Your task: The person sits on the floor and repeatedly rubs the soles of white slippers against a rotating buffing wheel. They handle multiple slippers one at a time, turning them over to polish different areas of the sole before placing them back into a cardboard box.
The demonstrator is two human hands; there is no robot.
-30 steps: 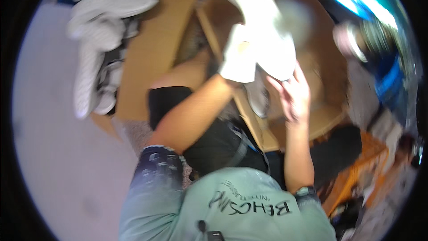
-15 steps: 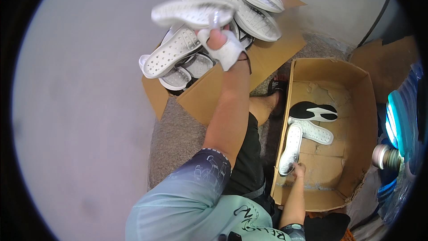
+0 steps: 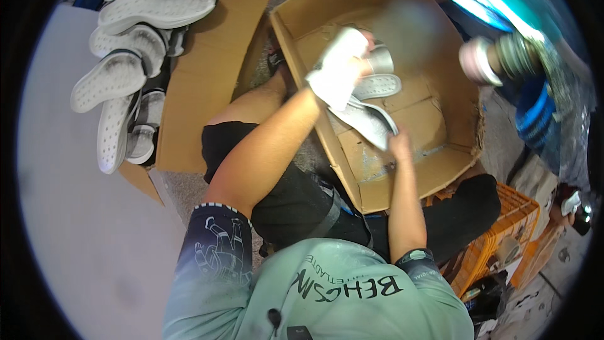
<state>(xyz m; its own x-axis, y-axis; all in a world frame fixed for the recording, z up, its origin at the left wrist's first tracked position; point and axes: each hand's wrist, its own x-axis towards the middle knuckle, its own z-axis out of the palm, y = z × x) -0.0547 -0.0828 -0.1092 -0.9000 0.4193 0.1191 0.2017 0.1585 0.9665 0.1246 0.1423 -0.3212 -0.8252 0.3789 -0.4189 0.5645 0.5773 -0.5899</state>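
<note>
My left hand (image 3: 346, 66), in a white fingerless glove, is over the cardboard box (image 3: 462, 66). Glare and motion blur hide whether its fingers hold anything. Below it, a white shoe sole (image 3: 362, 121) lies slanted, its near end gripped by my right hand (image 3: 400, 145). Another white sole (image 3: 379, 86) with a dimpled face is just beyond, inside the box. Partly under the left hand's fingers shows a pale curved piece (image 3: 381, 61), too blurred to name.
To the left, several white soles (image 3: 157, 9) are piled on an open carton with a raised flap (image 3: 204, 44). An orange plastic crate (image 3: 497, 233) stands at the lower right. Beyond the box's right side are rolls of tape (image 3: 516, 56) and blue plastic-wrapped goods (image 3: 541, 110).
My view has turned right. My left hand has come from the sole pile to the box, leaving the pile behind. My right hand stays on the sole's end, which is now tilted.
</note>
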